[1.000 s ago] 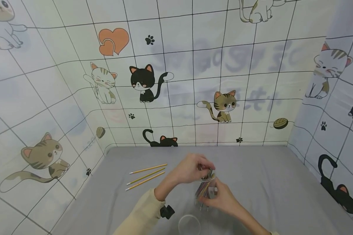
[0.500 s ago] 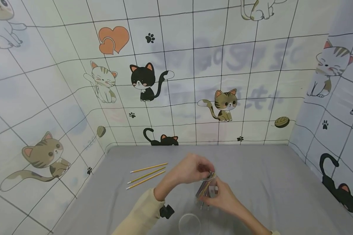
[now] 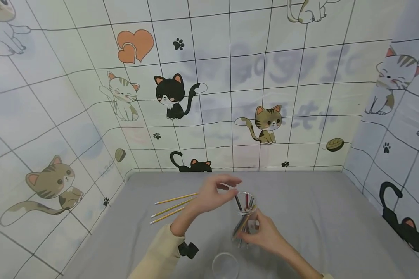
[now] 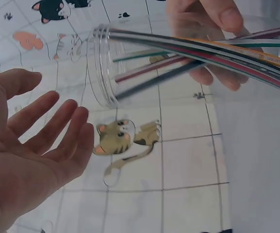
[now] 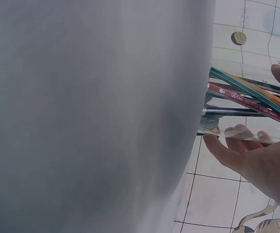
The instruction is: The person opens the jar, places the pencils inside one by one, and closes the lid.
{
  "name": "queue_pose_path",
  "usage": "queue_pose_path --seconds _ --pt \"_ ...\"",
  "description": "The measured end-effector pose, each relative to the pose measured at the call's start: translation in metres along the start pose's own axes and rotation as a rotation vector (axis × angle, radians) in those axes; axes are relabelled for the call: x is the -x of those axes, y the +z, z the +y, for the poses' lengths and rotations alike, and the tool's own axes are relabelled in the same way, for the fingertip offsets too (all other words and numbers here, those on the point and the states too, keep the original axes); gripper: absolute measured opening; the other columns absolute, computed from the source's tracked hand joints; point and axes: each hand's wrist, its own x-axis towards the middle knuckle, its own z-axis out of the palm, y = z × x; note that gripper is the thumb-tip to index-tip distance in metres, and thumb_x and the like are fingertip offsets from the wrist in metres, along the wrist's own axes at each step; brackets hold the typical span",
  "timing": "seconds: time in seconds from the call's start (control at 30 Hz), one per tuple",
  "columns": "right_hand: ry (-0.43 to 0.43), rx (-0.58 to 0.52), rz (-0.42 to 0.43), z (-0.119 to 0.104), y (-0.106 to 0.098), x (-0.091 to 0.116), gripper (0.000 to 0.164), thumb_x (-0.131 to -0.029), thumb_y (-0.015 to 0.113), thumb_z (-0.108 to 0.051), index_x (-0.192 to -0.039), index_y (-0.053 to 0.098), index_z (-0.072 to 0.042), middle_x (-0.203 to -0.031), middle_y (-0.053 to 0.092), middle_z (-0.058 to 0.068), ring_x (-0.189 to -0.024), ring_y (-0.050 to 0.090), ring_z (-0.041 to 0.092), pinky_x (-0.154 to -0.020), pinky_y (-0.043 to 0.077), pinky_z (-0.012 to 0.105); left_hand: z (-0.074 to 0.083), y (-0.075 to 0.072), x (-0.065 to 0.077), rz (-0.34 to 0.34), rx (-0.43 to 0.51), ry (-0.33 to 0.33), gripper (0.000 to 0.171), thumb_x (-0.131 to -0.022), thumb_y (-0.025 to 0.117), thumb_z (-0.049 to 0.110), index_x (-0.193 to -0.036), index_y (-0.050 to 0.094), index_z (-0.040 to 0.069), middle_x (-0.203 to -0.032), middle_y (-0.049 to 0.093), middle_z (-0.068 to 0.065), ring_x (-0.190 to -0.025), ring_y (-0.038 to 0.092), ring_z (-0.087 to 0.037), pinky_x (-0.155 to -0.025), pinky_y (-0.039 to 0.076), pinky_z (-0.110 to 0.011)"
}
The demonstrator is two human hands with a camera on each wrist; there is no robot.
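A clear jar (image 3: 244, 212) stands on the grey cloth, with several pencils (image 5: 246, 102) leaning inside it, among them dark, red, green and orange ones. My right hand (image 3: 267, 233) grips the jar's side, fingers and thumb around it, also plain in the right wrist view. Just left of the jar's mouth is my left hand (image 3: 213, 195), holding nothing, its fingers loosely extended. The left wrist view shows a gap between those fingertips (image 4: 84, 114) and the jar's rim (image 4: 102, 68).
Three yellow pencils (image 3: 167, 215) with white ends lie side by side on the cloth, left of the jar and partly behind my left arm. A round clear lid (image 3: 225, 266) rests near the front edge. A cat-patterned sheet (image 3: 209, 128) rises behind the table.
My left hand has come away from the pencil tops at the jar's mouth, moving left and slightly up, and its fingers have spread. The right hand has stayed on the jar.
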Motion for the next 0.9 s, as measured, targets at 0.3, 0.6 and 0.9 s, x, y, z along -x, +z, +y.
queue_pose_path --seconds 0.3,0.6,0.9 --pt "0.003 0.019 0.009 -0.001 0.001 0.000 0.065 -0.073 0.090 -0.019 -0.125 0.055 -0.004 -0.103 0.067 -0.001 -0.103 0.064 0.024 -0.088 0.055 0.047 -0.024 -0.016 0.031 0.151 0.130 -0.054 0.035 -0.089 0.067 -0.009 -0.123 0.064 -0.003 -0.114 0.067 -0.018 -0.103 0.065 -0.037 -0.086 0.056 -0.043" --pt "0.017 0.022 -0.009 0.003 0.001 0.000 0.060 -0.073 0.089 -0.020 -0.121 0.056 -0.004 -0.099 0.066 -0.001 -0.102 0.064 0.024 -0.089 0.054 0.048 -0.040 -0.021 0.052 0.204 0.078 -0.111 0.038 -0.087 0.068 -0.012 -0.121 0.061 0.001 -0.118 0.062 -0.015 -0.104 0.064 -0.037 -0.084 0.056 -0.041" --pt "0.050 0.045 -0.006 0.003 0.001 0.000 0.063 -0.073 0.089 -0.022 -0.124 0.055 -0.004 -0.100 0.065 -0.001 -0.103 0.064 0.028 -0.090 0.053 0.052 -0.049 -0.029 0.067 0.262 -0.053 -0.139 0.041 -0.082 0.067 -0.020 -0.119 0.061 -0.002 -0.121 0.058 -0.023 -0.103 0.062 -0.042 -0.079 0.057 -0.050"
